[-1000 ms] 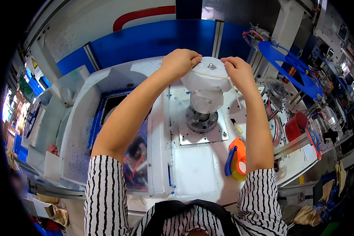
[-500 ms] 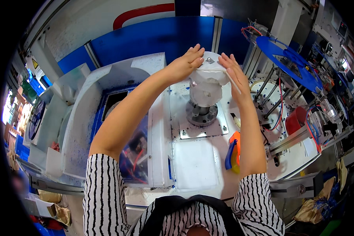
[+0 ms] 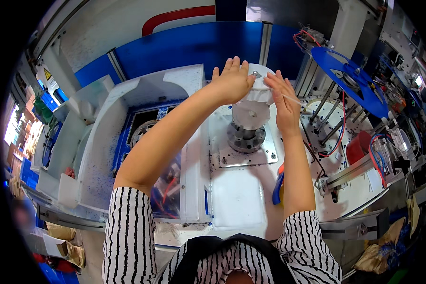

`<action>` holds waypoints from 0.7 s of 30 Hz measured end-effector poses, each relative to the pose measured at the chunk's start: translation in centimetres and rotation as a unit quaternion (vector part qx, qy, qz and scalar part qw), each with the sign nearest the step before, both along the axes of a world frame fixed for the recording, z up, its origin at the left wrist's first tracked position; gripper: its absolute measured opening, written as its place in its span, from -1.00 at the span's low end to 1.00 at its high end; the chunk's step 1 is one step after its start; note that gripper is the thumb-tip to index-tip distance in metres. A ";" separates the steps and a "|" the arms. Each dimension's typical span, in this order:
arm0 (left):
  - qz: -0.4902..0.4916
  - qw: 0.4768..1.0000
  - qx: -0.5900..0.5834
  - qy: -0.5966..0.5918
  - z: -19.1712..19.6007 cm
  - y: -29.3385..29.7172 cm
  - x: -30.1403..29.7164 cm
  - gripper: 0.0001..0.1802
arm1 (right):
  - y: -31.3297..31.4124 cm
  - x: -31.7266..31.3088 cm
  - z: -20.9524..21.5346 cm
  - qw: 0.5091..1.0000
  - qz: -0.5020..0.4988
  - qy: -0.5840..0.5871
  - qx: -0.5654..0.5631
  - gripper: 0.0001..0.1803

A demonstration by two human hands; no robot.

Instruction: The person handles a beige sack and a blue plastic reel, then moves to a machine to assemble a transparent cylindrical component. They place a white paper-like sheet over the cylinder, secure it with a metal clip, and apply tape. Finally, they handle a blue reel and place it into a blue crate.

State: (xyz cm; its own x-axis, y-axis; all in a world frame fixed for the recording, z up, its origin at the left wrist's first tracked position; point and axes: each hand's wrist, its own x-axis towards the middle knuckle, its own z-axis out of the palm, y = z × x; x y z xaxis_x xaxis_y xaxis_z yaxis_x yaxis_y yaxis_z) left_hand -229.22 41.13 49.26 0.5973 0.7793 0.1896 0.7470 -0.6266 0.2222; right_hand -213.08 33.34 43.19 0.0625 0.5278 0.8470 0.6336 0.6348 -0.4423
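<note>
A white, rounded piece with a draped, uneven lower edge (image 3: 252, 113) stands on a dark metal flanged base (image 3: 246, 137). A small metal knob (image 3: 256, 74) pokes up from its top. My left hand (image 3: 232, 83) lies palm down at the left of the top, fingers outstretched and spread, holding nothing visible. At the right side, my right hand (image 3: 285, 102) has its fingers long and close together, near or touching the piece. A thin white strip (image 3: 291, 99) crosses this hand and sticks out to the right, seemingly held between thumb and fingers; the exact hold is hidden.
A square metal plate (image 3: 255, 160) carries the base, with a white pad (image 3: 236, 199) nearer me. A white open-topped housing (image 3: 194, 142) with blue specks stands left. Beside my right forearm lies a blue-and-orange tool (image 3: 278, 189). A blue disc (image 3: 348, 78) overhangs rods at right.
My left hand has shifted right over the top and its fingers have spread. The white strip at my right hand has swung from steep to nearly level, pointing right. The whole view has shifted slightly.
</note>
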 end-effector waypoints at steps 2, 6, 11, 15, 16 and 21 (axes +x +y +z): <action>0.006 1.000 0.016 -0.008 -0.5 -0.4 0.2 -0.33 | 0.0 -0.1 -0.4 1.000 0.001 0.000 0.010 -0.58; -0.004 0.992 0.097 -0.083 -2.0 -1.4 -0.1 -0.38 | 0.3 -0.1 -1.3 0.999 -0.014 -0.009 0.046 -0.57; -0.031 0.981 0.128 -0.143 -2.8 -1.4 -0.3 -0.41 | 1.1 0.0 -2.7 0.999 -0.021 0.022 0.045 -0.55; -0.140 0.937 -0.009 -0.321 -3.1 -0.9 -2.7 -0.39 | 0.5 -1.4 -4.0 0.968 0.064 0.242 0.028 -0.46; -0.169 0.950 0.070 -0.252 -2.8 -1.3 -3.5 -0.36 | -0.1 -1.4 -4.5 0.941 0.083 0.325 0.029 -0.41; -0.219 0.873 0.425 -0.093 -3.6 -2.6 -4.8 -0.43 | -0.1 -1.0 -5.4 0.830 0.075 0.523 -0.179 -0.53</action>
